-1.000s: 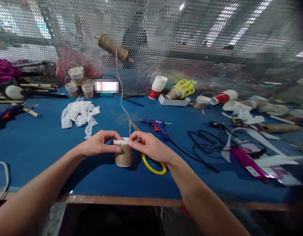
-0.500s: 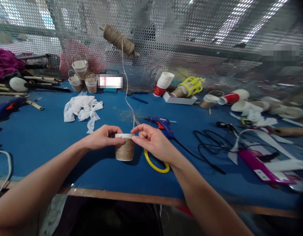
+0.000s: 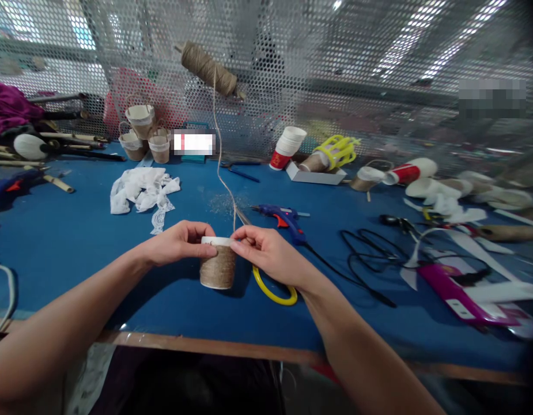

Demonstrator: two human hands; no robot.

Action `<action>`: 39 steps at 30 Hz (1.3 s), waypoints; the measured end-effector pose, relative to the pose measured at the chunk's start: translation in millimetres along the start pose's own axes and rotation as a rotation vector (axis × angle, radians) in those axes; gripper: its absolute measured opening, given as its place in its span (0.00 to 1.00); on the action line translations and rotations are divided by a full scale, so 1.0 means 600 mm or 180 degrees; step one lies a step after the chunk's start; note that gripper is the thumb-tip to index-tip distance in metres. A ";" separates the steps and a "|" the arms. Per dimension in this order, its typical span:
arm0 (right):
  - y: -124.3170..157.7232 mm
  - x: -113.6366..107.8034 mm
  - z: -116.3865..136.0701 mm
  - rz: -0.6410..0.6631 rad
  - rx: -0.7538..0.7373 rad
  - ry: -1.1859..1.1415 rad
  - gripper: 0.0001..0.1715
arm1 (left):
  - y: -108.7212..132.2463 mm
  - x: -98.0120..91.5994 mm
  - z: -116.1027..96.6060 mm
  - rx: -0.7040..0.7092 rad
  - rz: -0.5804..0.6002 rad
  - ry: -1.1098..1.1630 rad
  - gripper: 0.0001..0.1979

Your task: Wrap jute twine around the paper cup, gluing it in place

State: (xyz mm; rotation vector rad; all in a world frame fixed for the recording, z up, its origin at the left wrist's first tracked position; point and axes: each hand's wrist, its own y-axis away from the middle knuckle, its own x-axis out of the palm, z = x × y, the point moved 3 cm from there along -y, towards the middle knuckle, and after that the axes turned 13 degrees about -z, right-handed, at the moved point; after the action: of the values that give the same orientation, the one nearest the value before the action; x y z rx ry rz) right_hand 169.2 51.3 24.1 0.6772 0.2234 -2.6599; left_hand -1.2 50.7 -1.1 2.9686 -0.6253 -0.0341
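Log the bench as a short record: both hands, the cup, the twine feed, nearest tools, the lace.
Left hand: grips cup, thumb outside
Right hand: thumb and finger pinch twine at cup's rim
Cup: twine-wrapped, white rim exposed
Twine: hangs slightly bowed from spool
Scissors: yellow-handled, partly hidden by right hand
Glue gun: blue, red trigger, beyond right hand
Lace: white, heaped beyond left hand

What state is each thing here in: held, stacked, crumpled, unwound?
Cup: upright, wrapped below its white rim
Twine: partly unwound from its spool
Left grip: closed on the cup
Right grip: pinching twine at the rim
Central glue gun: on its side
Paper cups behind it: nested, tilted
Scissors: lying flat, blades' opening unclear
White lace: crumpled
Three baskets: piled, one atop two
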 end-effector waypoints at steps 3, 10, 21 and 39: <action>0.001 0.003 0.002 0.0017 0.0033 0.0010 0.10 | 0.001 0.001 -0.003 0.0122 -0.0033 -0.0313 0.09; 0.010 0.013 0.008 -0.0164 -0.0081 0.0131 0.09 | 0.008 0.018 -0.012 0.0584 -0.0260 -0.1189 0.10; 0.014 0.016 0.013 -0.0222 -0.0161 0.0357 0.10 | 0.015 0.030 -0.023 0.0562 -0.0553 -0.1201 0.09; -0.006 0.001 0.007 -0.0389 -0.0613 0.0493 0.19 | 0.014 0.024 -0.042 0.0649 -0.0403 -0.1623 0.08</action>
State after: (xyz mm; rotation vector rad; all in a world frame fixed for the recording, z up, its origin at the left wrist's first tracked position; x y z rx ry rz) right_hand 165.8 53.2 27.6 0.8299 0.5728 -2.6552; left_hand 9.5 39.9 25.1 3.2021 -0.5081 -0.8028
